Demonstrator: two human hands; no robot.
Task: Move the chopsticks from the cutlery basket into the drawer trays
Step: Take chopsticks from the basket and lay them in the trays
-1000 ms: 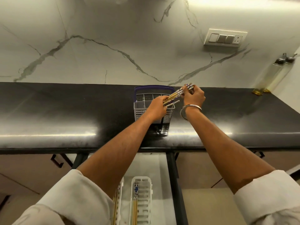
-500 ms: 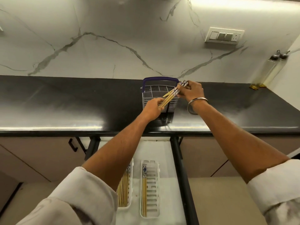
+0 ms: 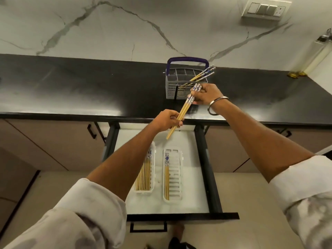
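Holding a small bundle of chopsticks [image 3: 186,107] with both hands, right hand [image 3: 206,95] pinching the patterned tops, left hand [image 3: 168,120] gripping the tips, I have lifted them clear of the cutlery basket [image 3: 186,81] at upper centre; they now hang mid-frame above the drawer trays [image 3: 172,177], so placing comes next.

A white marble wall [image 3: 125,24] with a switch plate [image 3: 265,9] is seen behind a glossy black countertop [image 3: 71,87] above beige cabinets [image 3: 45,141].

Home kitchen: black bench [image 3: 71,90] on marble wall [image 3: 107,29], cutlery basket [image 3: 186,81], open drawer [image 3: 179,215], cabinets [image 3: 53,144], oil bottles [image 3: 319,53].
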